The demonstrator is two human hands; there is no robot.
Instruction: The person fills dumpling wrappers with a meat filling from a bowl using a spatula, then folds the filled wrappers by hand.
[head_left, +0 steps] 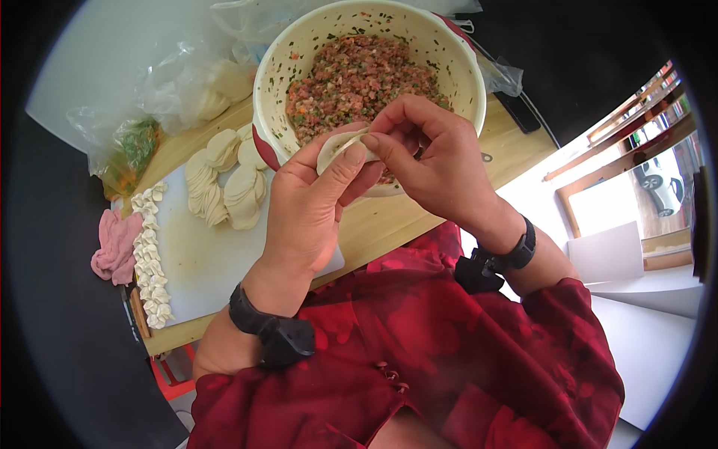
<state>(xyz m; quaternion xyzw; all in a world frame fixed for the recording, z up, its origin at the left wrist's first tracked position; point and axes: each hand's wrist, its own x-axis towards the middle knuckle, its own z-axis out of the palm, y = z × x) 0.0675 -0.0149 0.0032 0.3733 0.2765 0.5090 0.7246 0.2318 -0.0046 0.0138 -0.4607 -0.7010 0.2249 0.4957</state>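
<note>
Above the near rim of a big cream bowl (465, 86), my left hand (310, 198) cups a dumpling (334, 152) of pale round dough, its thumb resting on the near side. My right hand (441, 161) pinches the dumpling's right edge between thumb and fingers. How much filling lies inside the dough is hidden by my fingers. In the bowl is a heap of minced meat filling (359, 75) flecked with green and orange. Left of my left hand, overlapping stacks of round dough wrappers (243, 198) lie on a white cutting board (217, 273).
Several folded dumplings (152, 262) line the board's left edge, with a pink cloth (116, 247) beside them. A plastic bag of wrappers (198, 93) and a bag with greens (137, 150) stand behind, on the wooden table (374, 232).
</note>
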